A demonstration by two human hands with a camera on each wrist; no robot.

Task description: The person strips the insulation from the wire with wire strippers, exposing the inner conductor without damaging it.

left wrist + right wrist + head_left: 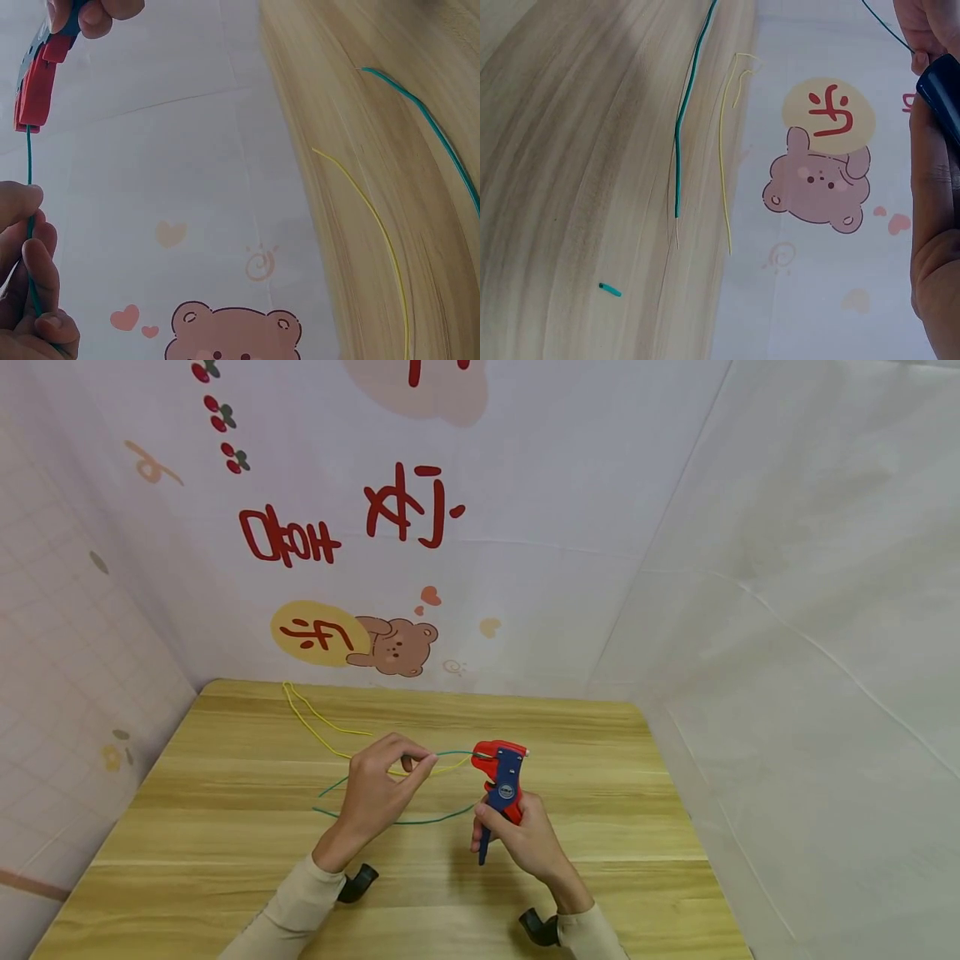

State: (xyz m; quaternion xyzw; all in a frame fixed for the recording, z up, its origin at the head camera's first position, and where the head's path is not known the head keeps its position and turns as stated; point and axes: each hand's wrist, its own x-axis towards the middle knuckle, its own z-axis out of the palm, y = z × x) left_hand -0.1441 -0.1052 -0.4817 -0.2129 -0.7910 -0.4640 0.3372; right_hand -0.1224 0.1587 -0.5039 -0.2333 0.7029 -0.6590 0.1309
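Thumb and forefinger of my left hand (382, 789) pinch a green wire (29, 157), which runs on through the curled fingers. My right hand (528, 839) grips the handles of a red and blue wire stripper (507, 772). The green wire enters the stripper's red nose (36, 94); its end inside is hidden. Another stretch of green wire (678, 161) lies on the table below the hands, with a bare metal tip (678, 234). Whether both stretches are one wire, I cannot tell. In the right wrist view, a short green insulation piece (610, 289) lies on the wood.
A yellow wire (318, 739) lies looped on the wooden table (600, 877) behind the left hand, reaching toward the stripper. A printed white cloth wall (525, 610) stands behind the table. Black elbow-shaped pieces (358, 883) show beside both sleeves.
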